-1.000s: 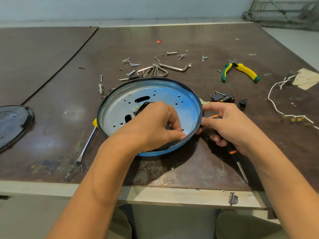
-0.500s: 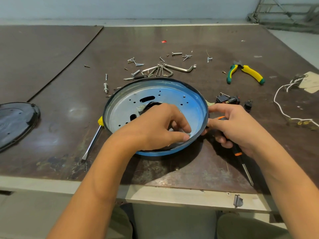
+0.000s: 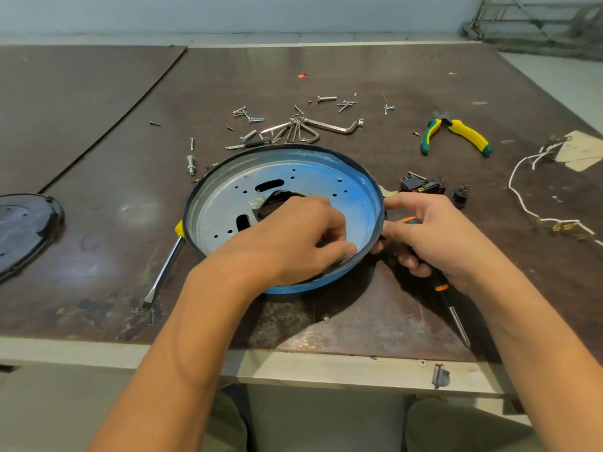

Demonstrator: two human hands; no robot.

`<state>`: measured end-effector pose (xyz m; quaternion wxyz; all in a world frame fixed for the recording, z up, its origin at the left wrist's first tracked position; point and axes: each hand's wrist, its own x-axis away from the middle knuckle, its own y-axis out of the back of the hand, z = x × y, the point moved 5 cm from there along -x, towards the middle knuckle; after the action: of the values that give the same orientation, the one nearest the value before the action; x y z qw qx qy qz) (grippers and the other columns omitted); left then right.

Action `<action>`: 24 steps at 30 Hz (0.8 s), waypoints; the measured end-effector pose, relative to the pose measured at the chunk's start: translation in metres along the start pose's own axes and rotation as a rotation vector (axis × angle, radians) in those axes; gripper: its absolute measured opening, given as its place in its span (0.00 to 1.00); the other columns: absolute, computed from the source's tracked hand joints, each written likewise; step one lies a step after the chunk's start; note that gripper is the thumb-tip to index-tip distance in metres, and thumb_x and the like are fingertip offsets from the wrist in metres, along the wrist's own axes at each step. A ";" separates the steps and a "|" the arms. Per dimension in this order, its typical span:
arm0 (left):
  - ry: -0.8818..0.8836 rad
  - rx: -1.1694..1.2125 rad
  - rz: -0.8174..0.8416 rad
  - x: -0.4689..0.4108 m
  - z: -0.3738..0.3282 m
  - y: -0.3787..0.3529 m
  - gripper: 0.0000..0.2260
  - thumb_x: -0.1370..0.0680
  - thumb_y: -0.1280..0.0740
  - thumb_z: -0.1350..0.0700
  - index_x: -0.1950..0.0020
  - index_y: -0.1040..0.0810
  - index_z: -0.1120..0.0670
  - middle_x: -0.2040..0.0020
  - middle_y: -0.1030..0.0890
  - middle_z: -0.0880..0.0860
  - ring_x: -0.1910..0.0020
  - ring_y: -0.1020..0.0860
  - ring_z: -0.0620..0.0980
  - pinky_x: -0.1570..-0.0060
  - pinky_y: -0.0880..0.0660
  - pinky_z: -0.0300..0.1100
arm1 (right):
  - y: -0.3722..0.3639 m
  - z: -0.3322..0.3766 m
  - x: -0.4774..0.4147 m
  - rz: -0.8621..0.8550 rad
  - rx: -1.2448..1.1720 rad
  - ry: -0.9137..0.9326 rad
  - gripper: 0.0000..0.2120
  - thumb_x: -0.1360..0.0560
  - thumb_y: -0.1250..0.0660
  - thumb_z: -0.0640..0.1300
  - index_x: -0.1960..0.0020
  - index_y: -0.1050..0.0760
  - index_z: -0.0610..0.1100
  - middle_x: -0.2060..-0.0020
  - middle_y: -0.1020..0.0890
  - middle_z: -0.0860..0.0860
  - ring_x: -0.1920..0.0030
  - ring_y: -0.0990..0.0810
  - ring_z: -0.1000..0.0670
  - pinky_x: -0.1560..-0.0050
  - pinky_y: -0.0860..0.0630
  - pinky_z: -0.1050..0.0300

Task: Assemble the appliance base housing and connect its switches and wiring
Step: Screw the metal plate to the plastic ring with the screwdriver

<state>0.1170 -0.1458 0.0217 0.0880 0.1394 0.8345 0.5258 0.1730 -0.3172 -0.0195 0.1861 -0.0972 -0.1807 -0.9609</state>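
- Sitting open side up near the front of the table point(image 3: 326, 66): housing point(image 3: 287, 187), a thin metal pan. Probably light, stiff and slick-walled, with a sharpish edge.
- Judged best held at the rim, on opposite sides.
- Left hand point(image 3: 293, 238) is inside, fingers curled at the near-right wall; cannot tell if they pinch anything.
- Right hand point(image 3: 434, 236) clasps a screwdriver point(image 3: 441, 287), thumb and forefinger on the outer rim.
- Switches point(image 3: 422, 185) lie just beside the rim, wire point(image 3: 522, 203) farther right.

The brown table point(image 3: 424, 76) bears a round housing point(image 3: 326, 177), switches point(image 3: 422, 185), pliers point(image 3: 470, 133) and screws point(image 3: 326, 98) (loosely scattered).
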 end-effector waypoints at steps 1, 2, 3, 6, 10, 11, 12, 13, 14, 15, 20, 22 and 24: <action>0.002 0.041 -0.007 0.001 0.002 0.001 0.08 0.21 0.33 0.46 0.60 0.25 0.43 0.59 0.24 0.43 0.60 0.26 0.42 0.61 0.31 0.38 | 0.000 0.000 0.000 0.000 -0.001 -0.001 0.18 0.21 0.33 0.38 0.35 0.25 0.54 0.64 0.14 0.44 0.77 0.29 0.52 0.80 0.35 0.62; -0.002 0.076 -0.004 0.002 0.004 0.003 0.05 0.22 0.32 0.47 0.58 0.23 0.44 0.58 0.23 0.43 0.59 0.25 0.41 0.60 0.30 0.37 | 0.000 0.000 0.000 0.000 -0.002 -0.004 0.18 0.21 0.33 0.38 0.35 0.25 0.55 0.65 0.14 0.44 0.77 0.29 0.52 0.80 0.35 0.62; -0.012 0.102 0.006 0.003 0.006 0.004 0.03 0.22 0.31 0.49 0.56 0.21 0.44 0.58 0.22 0.43 0.58 0.24 0.41 0.60 0.29 0.36 | 0.000 0.000 0.000 0.002 -0.005 -0.006 0.18 0.21 0.33 0.38 0.35 0.25 0.55 0.64 0.14 0.44 0.77 0.29 0.52 0.80 0.35 0.62; -0.024 0.162 0.047 0.007 0.010 0.005 0.02 0.24 0.27 0.52 0.55 0.17 0.44 0.59 0.22 0.43 0.57 0.23 0.43 0.57 0.27 0.36 | 0.000 -0.001 0.000 0.003 -0.002 -0.009 0.18 0.21 0.32 0.38 0.35 0.25 0.55 0.64 0.14 0.44 0.78 0.29 0.52 0.80 0.35 0.62; -0.007 0.160 0.030 0.006 0.009 0.004 0.04 0.26 0.26 0.53 0.58 0.17 0.44 0.61 0.23 0.44 0.58 0.24 0.42 0.61 0.27 0.33 | 0.000 -0.002 -0.001 -0.001 0.016 -0.001 0.17 0.21 0.33 0.39 0.36 0.24 0.55 0.64 0.14 0.44 0.77 0.29 0.52 0.79 0.34 0.62; -0.006 0.146 0.030 0.006 0.008 0.004 0.03 0.26 0.26 0.53 0.58 0.17 0.44 0.61 0.22 0.44 0.59 0.23 0.42 0.62 0.28 0.32 | 0.000 -0.002 -0.001 0.000 0.014 0.001 0.17 0.21 0.33 0.39 0.36 0.24 0.55 0.65 0.14 0.43 0.77 0.29 0.52 0.79 0.34 0.62; -0.006 0.133 0.031 0.005 0.008 0.003 0.03 0.26 0.26 0.53 0.58 0.17 0.44 0.61 0.22 0.44 0.59 0.23 0.42 0.63 0.29 0.32 | 0.001 -0.002 -0.001 0.004 0.011 0.002 0.17 0.20 0.33 0.39 0.36 0.24 0.56 0.65 0.15 0.43 0.77 0.29 0.52 0.79 0.34 0.62; -0.004 0.132 0.034 0.005 0.008 0.003 0.03 0.26 0.27 0.53 0.57 0.17 0.44 0.60 0.22 0.44 0.60 0.23 0.41 0.63 0.29 0.32 | 0.001 -0.002 -0.001 0.010 0.011 -0.001 0.16 0.20 0.33 0.39 0.37 0.25 0.56 0.67 0.15 0.44 0.77 0.29 0.52 0.79 0.35 0.62; 0.000 0.145 0.034 0.006 0.009 0.003 0.03 0.25 0.28 0.53 0.55 0.17 0.44 0.59 0.21 0.44 0.59 0.23 0.41 0.61 0.28 0.32 | 0.001 -0.003 -0.001 0.015 0.019 -0.004 0.16 0.20 0.33 0.40 0.38 0.25 0.58 0.69 0.17 0.44 0.78 0.29 0.52 0.79 0.35 0.62; 0.011 0.168 0.026 0.006 0.009 0.004 0.05 0.23 0.30 0.53 0.50 0.17 0.44 0.57 0.21 0.43 0.57 0.23 0.40 0.58 0.27 0.33 | 0.002 -0.003 -0.001 0.014 0.037 -0.005 0.16 0.20 0.33 0.41 0.39 0.25 0.59 0.72 0.19 0.45 0.78 0.30 0.52 0.80 0.35 0.62; 0.037 0.345 -0.071 0.014 0.011 0.016 0.12 0.18 0.36 0.59 0.39 0.21 0.45 0.52 0.17 0.41 0.50 0.20 0.36 0.43 0.23 0.40 | 0.012 0.006 -0.003 -0.173 0.053 0.081 0.08 0.21 0.31 0.43 0.45 0.23 0.54 0.78 0.27 0.50 0.80 0.33 0.51 0.79 0.36 0.61; 0.014 0.323 -0.045 0.015 0.009 0.016 0.10 0.21 0.31 0.58 0.42 0.19 0.47 0.51 0.17 0.41 0.49 0.20 0.37 0.42 0.23 0.42 | 0.019 0.020 0.002 -0.273 -0.133 0.197 0.03 0.21 0.32 0.40 0.51 0.23 0.47 0.79 0.31 0.51 0.80 0.36 0.51 0.78 0.38 0.62; 0.005 0.276 -0.020 0.015 0.008 0.014 0.09 0.23 0.28 0.55 0.44 0.17 0.46 0.51 0.17 0.40 0.50 0.20 0.35 0.42 0.23 0.40 | 0.023 0.039 0.011 -0.278 -0.432 0.330 0.04 0.22 0.34 0.37 0.53 0.26 0.45 0.78 0.34 0.51 0.80 0.37 0.52 0.77 0.39 0.65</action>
<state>0.1068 -0.1284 0.0314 0.0710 0.1407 0.9005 0.4053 0.1764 -0.3255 0.0257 0.0549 0.0485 0.0491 -0.9961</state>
